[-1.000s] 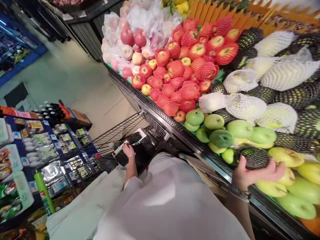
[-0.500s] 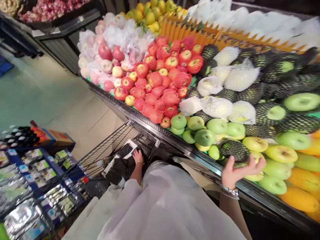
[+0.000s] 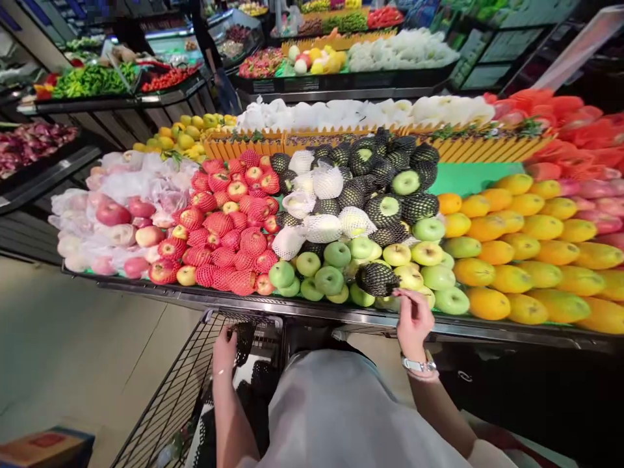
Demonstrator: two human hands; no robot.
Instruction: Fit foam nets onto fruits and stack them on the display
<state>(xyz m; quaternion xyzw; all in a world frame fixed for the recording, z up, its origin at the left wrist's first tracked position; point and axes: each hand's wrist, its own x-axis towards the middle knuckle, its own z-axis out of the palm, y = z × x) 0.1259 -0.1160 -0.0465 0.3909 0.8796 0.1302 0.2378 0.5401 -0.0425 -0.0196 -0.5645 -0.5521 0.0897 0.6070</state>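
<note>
My right hand (image 3: 414, 320) hovers at the front edge of the fruit display, fingers loosely bent and holding nothing. It is just right of a fruit in black foam netting (image 3: 377, 278) and touches or nearly touches the green apples (image 3: 439, 286). My left hand (image 3: 224, 351) lies on a black-and-white bag (image 3: 246, 364) inside the wire shopping cart (image 3: 180, 390), with its fingers stretched over the bag. A watch is on my right wrist.
The display rail (image 3: 312, 312) runs across in front of me. On it lie bagged pink apples (image 3: 121, 214), red apples in red netting (image 3: 224, 234), netted green fruit (image 3: 385, 175) and yellow-orange mangoes (image 3: 526, 260). More produce stands (image 3: 88, 84) lie behind. Floor opens to the left.
The view has swung to face the display squarely. My right hand drew back from the black-netted fruit to the front edge. My left hand stayed on the bag in the cart.
</note>
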